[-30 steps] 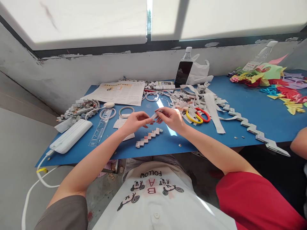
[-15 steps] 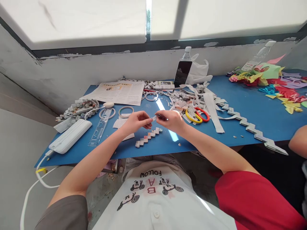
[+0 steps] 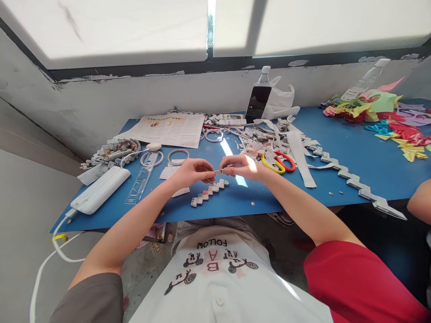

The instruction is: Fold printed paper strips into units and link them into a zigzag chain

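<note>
Between my two hands, just above the table's front part, is a small folded strip of newsprint paper (image 3: 218, 172). My left hand (image 3: 195, 171) pinches its left end between thumb and fingers. From the other side, my right hand (image 3: 239, 167) grips the right end, thumb against the fingers. Right below them on the blue table lies a short zigzag chain of folded paper (image 3: 209, 192), which neither hand appears to hold. Yellow-and-red scissors (image 3: 279, 162) rest to the right of my right hand, partly among paper scraps.
A power strip (image 3: 100, 190), a clear ruler (image 3: 143, 179) and a coiled paper chain (image 3: 114, 152) lie left. Newspaper (image 3: 168, 128) is behind. A phone (image 3: 258, 103) leans on a bottle. A long zigzag chain (image 3: 353, 181) lies right; another person's arm (image 3: 420, 202) is at the edge.
The fingers of my right hand have shifted around the paper strip, with the thumb now plainly visible along it. My left hand keeps its pinch. The view has shifted slightly.
</note>
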A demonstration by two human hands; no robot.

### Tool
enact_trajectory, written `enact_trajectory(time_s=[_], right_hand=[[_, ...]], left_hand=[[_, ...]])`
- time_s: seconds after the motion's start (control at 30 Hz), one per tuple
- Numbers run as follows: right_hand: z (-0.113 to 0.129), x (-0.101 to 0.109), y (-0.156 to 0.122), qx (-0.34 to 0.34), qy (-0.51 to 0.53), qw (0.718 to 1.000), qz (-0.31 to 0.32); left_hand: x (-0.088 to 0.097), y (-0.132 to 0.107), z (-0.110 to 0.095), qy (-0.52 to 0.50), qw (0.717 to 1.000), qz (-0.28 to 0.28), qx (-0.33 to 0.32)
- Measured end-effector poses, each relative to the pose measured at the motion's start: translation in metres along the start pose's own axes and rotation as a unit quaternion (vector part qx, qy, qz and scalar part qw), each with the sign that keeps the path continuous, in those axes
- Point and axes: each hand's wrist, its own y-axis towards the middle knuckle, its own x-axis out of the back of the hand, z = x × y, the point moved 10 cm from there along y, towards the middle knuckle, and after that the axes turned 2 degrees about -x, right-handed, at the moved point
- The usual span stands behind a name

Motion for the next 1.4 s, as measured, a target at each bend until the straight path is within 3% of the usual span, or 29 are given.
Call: enact_trajectory(time_s=[0.17, 0.23, 0.43, 0.97, 1.2, 1.4], right_hand=[[-0.013, -0.01, 0.003, -0.053, 0.044, 0.997, 0.026], [-0.016, -0.01, 0.003, -0.063, 0.043, 0.997, 0.006], [-0.014, -0.002, 0.006, -0.02, 0.003, 0.997, -0.071], [-0.007, 0.002, 0.004, -0.008, -0.043, 0.991, -0.123], [-0.009, 0.002, 0.003, -0.017, -0.022, 0.995, -0.097], [-0.012, -0.004, 0.003, -0.041, -0.038, 0.997, -0.061]], left_hand=[[0.0, -0.001, 0.0, 0.023, 1.0, 0.007, -0.013], [-0.001, -0.001, 0.001, 0.053, 0.999, 0.011, -0.011], [0.001, 0.001, 0.009, 0.112, 0.994, -0.003, 0.006], [0.0, -0.001, 0.002, 0.121, 0.992, -0.017, -0.028], [0.002, -0.001, -0.009, 0.181, 0.98, -0.041, -0.071], [-0.002, -0.001, -0.008, 0.215, 0.974, -0.031, -0.068]])
